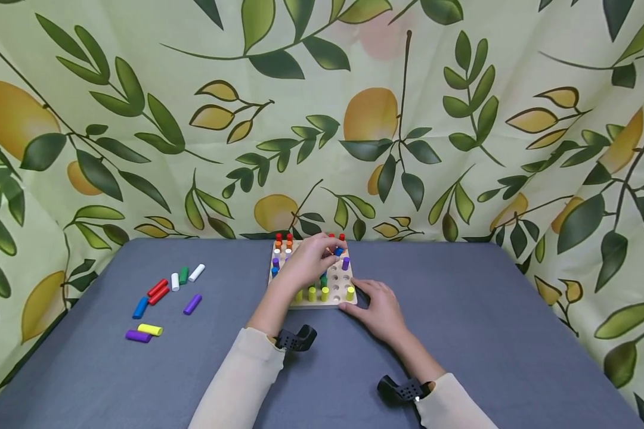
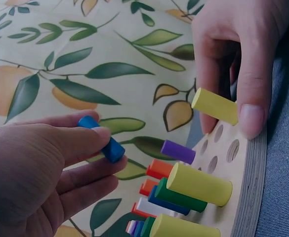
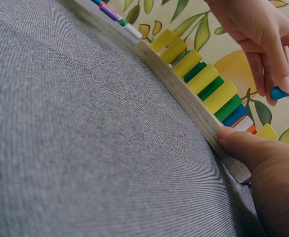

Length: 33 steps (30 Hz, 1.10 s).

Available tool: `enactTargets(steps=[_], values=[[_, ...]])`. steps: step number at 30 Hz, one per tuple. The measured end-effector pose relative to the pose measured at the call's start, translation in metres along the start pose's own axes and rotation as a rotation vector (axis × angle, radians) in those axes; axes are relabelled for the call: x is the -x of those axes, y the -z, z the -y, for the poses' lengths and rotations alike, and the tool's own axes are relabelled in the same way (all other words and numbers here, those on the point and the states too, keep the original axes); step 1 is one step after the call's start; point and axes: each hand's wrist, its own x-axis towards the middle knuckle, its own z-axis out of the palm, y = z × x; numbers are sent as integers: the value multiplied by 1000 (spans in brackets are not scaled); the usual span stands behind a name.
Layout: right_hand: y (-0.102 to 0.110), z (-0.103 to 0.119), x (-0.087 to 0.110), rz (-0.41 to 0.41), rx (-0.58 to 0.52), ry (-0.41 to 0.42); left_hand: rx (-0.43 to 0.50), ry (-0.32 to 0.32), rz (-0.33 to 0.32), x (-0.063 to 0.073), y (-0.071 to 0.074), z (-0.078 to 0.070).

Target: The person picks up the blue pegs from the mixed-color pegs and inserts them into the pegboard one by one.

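Note:
My left hand (image 1: 307, 261) pinches a blue peg (image 2: 102, 139) between thumb and fingers, held over the far right part of a wooden pegboard (image 1: 330, 302). With thumb and fingers my right hand (image 1: 378, 307) grips the board's near right corner, the thumb (image 3: 238, 143) lying along its edge. Pegs stand in rows on the board: a yellow peg (image 1: 350, 293) by the right thumb, a purple peg (image 1: 346, 263) farther back, red pegs at the far edge. Several bare holes (image 2: 232, 151) show near the right side. The left hand and forearm hide the middle of the board.
Loose pegs lie on the grey cloth at the left: red pegs (image 1: 158, 295), a blue peg (image 1: 140, 308), white pegs (image 1: 197, 273), a green peg (image 1: 183, 275), purple pegs (image 1: 192, 304) and a yellow peg (image 1: 150, 329). A leaf-patterned curtain (image 1: 300, 149) hangs behind the table.

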Motion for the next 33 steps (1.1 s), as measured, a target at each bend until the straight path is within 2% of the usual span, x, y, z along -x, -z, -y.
enactTargets(steps=[9,22,29,33], values=[[1,0,-1,9,2,2,-8,47,24,1,2,0],[0,0,-1,24,12,-24,-46,33,50,-1,-8,10],[0,0,-1,15,4,-19,-71,88,94,-3,-15,14],[-1,-2,0,0,10,-2,-101,84,97,-3,-19,16]])
